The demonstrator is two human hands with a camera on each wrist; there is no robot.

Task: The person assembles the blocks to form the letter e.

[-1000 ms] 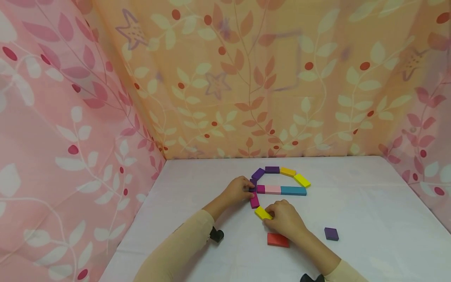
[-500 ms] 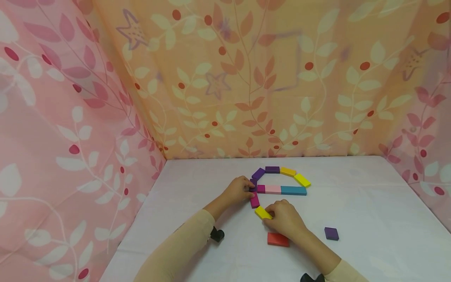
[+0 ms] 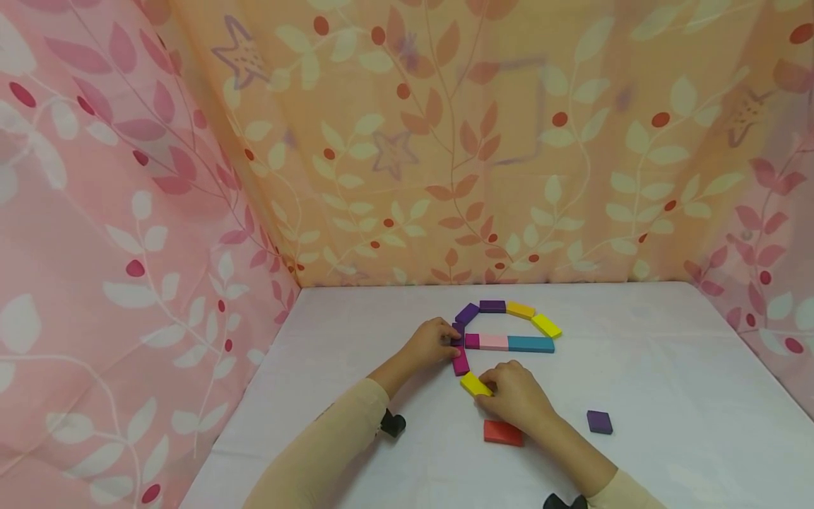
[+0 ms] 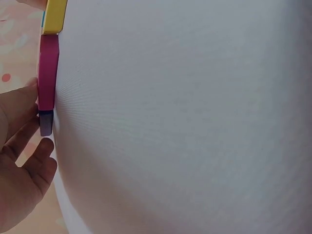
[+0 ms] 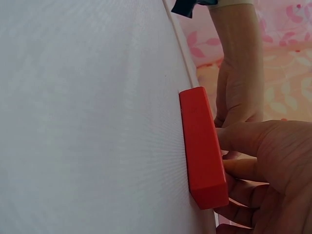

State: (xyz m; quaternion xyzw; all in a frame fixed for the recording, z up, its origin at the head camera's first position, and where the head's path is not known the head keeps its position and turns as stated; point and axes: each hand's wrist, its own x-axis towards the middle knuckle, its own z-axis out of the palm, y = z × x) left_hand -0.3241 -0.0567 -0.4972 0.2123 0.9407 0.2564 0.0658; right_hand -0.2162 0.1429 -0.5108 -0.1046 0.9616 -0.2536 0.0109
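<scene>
My left hand [image 3: 434,342] is at the left side of a curved row of flat blocks. Its thumb and fingertips pinch around a dark purple block [image 3: 458,331], with the thumb beside the magenta block [image 3: 461,362]. In the left wrist view the magenta block [image 4: 48,73] stands between a yellow one [image 4: 54,17] and the purple one [image 4: 46,124]. Lower down, my right hand [image 3: 518,396] grips a yellow block [image 3: 474,384] at the magenta block's near end. A red block [image 3: 503,433] lies just below that hand, covering part of it in the right wrist view.
Purple [image 3: 492,306], orange-yellow [image 3: 520,309] and yellow blocks [image 3: 546,326] continue the curve. Inside it lies a straight row of small magenta, pink [image 3: 493,342] and blue [image 3: 531,344] blocks. A purple square block [image 3: 599,422] lies right on the white table [image 3: 674,367]. Patterned cloth [image 3: 394,212] hangs behind.
</scene>
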